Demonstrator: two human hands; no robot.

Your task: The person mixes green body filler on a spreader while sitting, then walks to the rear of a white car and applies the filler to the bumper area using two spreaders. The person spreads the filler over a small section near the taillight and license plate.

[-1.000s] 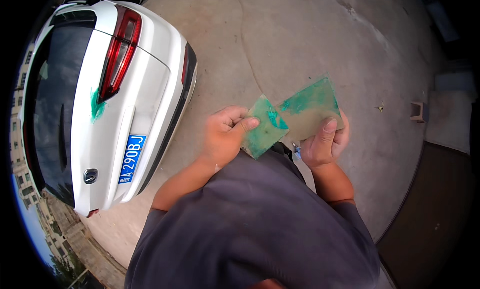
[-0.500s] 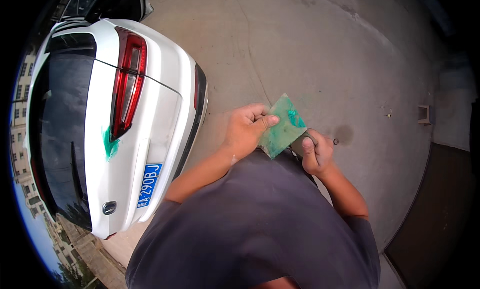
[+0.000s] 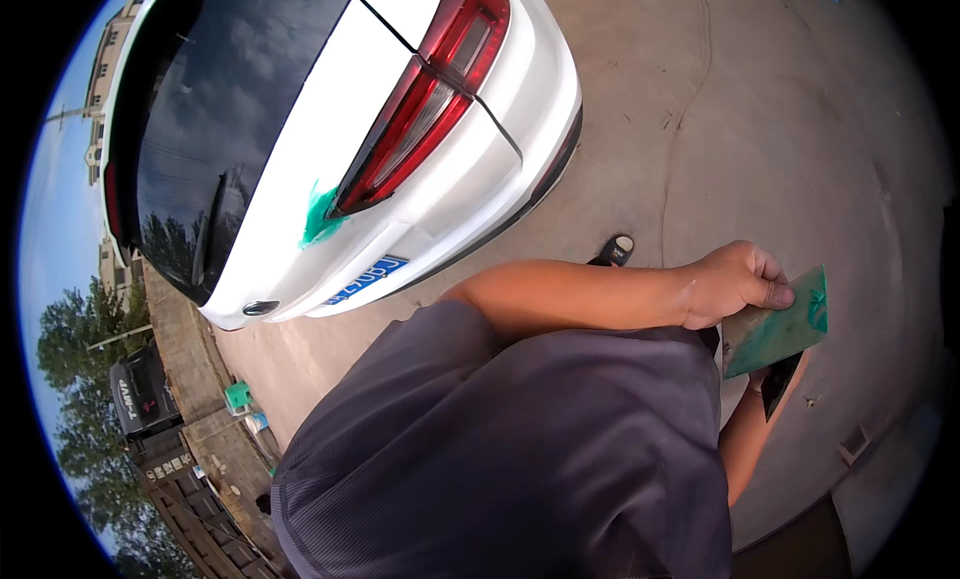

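My left hand pinches a flat, square, translucent putty board between thumb and fingers. Green putty sits in a small lump near the board's outer corner, with thinner green streaks across it. Just under the board shows the dark blade of a putty knife, held by my right hand, which is mostly hidden behind board and blade. To my left stands a white car, with green putty smeared on the body panel beside the lower tip of its red tail light.
Concrete floor spreads around the car. My shoe shows near the bumper. A green container and a white bucket stand by a ledge at lower left. A small box-like object lies at right.
The view has turned and the car looks nearer. Both hands, with board and putty knife, now appear farther to the right. The knife's dark blade has come into sight below the board.
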